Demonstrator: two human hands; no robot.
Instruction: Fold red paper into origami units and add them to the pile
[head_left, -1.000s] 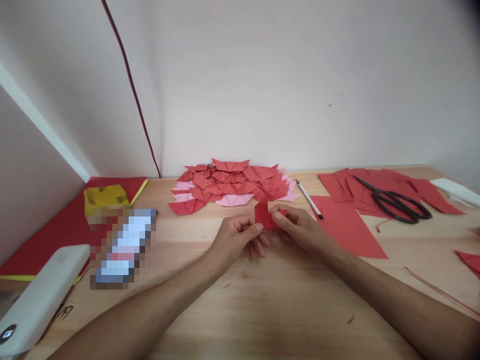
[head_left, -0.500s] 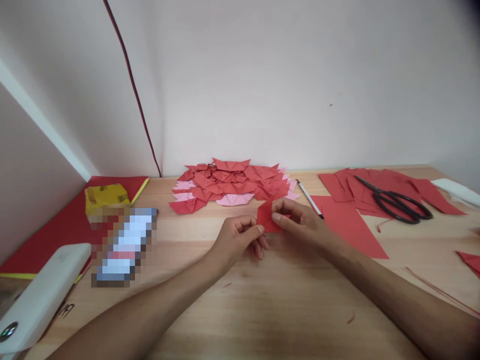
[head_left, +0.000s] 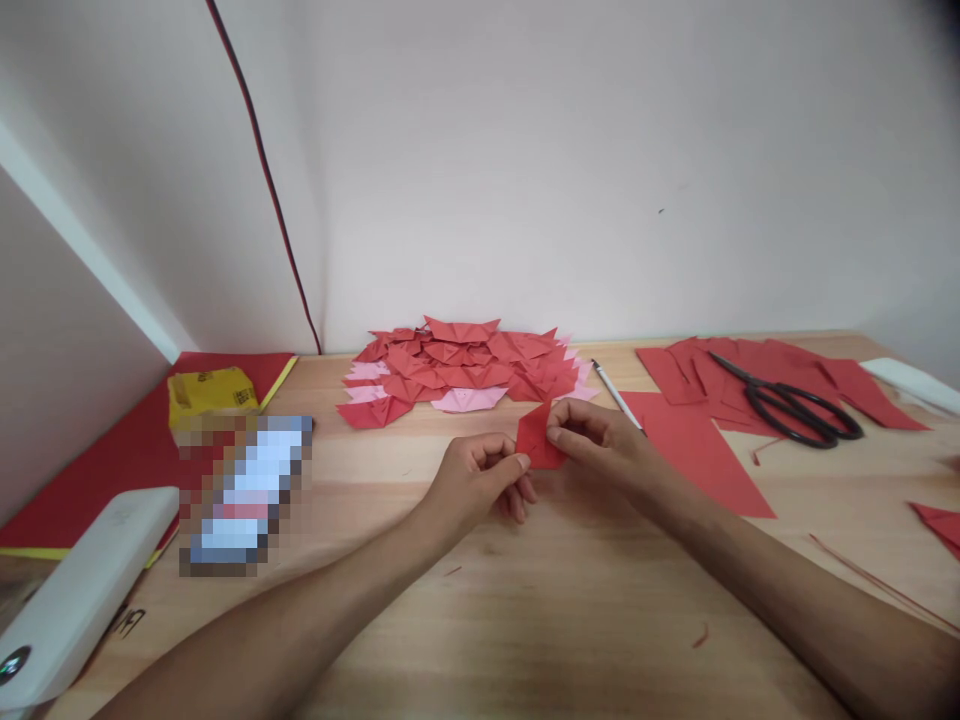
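A small folded piece of red paper (head_left: 538,438) is held up between my two hands, just above the wooden table. My left hand (head_left: 484,475) pinches its lower left corner with thumb and index finger, the other fingers curled below. On its right edge my right hand (head_left: 592,435) grips with thumb and fingertips, hiding that side. Behind the hands lies a heap of folded red and pink paper pieces (head_left: 465,375) with pointed ends, close to the wall. A red paper sheet (head_left: 697,460) lies right of my right hand, partly under the wrist.
Black-handled scissors (head_left: 795,405) rest on cut red paper strips (head_left: 892,400) at the right. A white pen (head_left: 619,395) lies behind my right hand. Leftward are a phone (head_left: 251,490), a white power bank (head_left: 90,600) and a yellow packet (head_left: 214,400) on red sheets. Thin paper scraps (head_left: 700,636) dot the table.
The red paper has turned slightly between my fingers, and the flap near my right fingertips shows less. Both hands keep nearly the same place and grip.
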